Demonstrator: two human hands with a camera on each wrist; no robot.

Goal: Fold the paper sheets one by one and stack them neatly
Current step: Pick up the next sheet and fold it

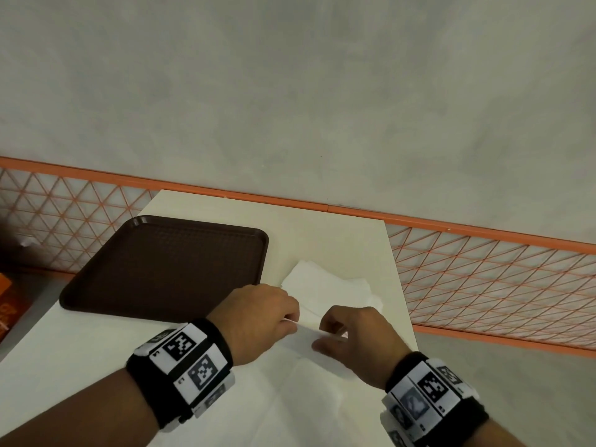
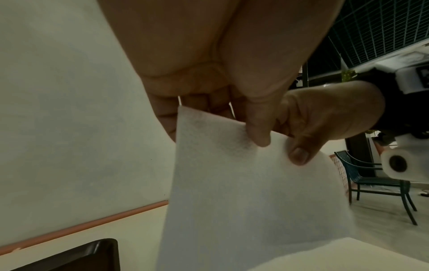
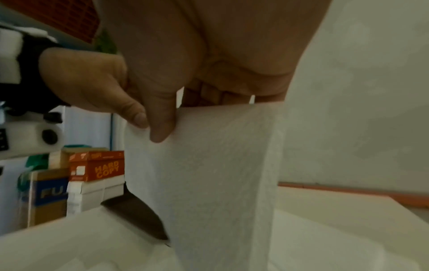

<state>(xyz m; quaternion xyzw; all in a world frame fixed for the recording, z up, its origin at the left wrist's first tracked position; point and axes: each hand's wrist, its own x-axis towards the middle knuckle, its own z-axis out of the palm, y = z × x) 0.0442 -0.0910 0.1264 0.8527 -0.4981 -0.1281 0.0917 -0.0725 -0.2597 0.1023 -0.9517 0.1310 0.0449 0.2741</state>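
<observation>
A white paper sheet [image 1: 300, 375] lies on the table near me, its far edge lifted. My left hand [image 1: 263, 317] pinches that edge at its left end between thumb and fingers. My right hand [image 1: 350, 337] pinches the same edge just to the right. In the left wrist view the sheet [image 2: 243, 192] hangs down from my left hand [image 2: 255, 133], with the right hand's thumb [image 2: 299, 155] on it. In the right wrist view the sheet [image 3: 216, 174] hangs from my right hand [image 3: 162, 132]. Several more white sheets [image 1: 329, 285] lie loosely piled beyond the hands.
A dark brown tray [image 1: 167, 266] sits on the cream table [image 1: 80, 350] to the left. The table's right edge [image 1: 403, 285] runs close to the paper pile. An orange mesh fence [image 1: 483, 275] and a grey wall stand behind. Boxes [image 3: 97, 165] are stacked off the table's left side.
</observation>
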